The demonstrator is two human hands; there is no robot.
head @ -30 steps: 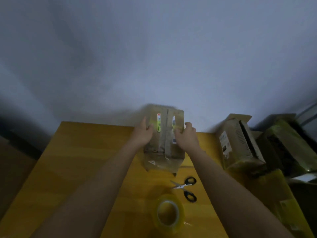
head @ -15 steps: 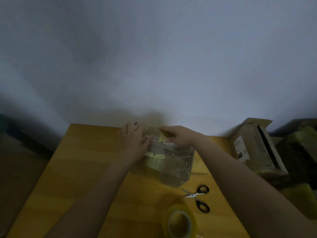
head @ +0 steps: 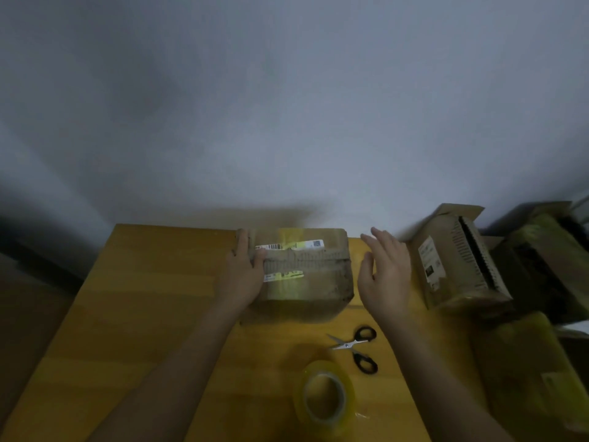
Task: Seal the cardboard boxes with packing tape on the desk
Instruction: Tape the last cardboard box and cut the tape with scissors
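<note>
left hand (head: 243,275): reaches forward with straight fingers laid flat against the left end of the worn brown cardboard box (head: 306,275), thumb resting on its top face near a white label.
right hand (head: 384,269): hovers just right of the box, clear of it, palm turned toward the box, fingers spread and relaxed, holding nothing.
box: lies on the yellow wooden bench (head: 143,314) near its far edge, flaps closed, yellowish tape strips and barcode labels across the top.
tape: a roll of clear yellowish packing tape (head: 325,400) stands tilted on the bench at the near edge, between the two forearms.
scissors: small black-handled scissors (head: 357,347) lie open on the bench between the roll and the box, under the right wrist.
other boxes: a second brown cardboard box with an open flap (head: 459,260) sits just beyond the right hand; darker cartons (head: 541,250) crowd further right, too dim to make out.
</note>
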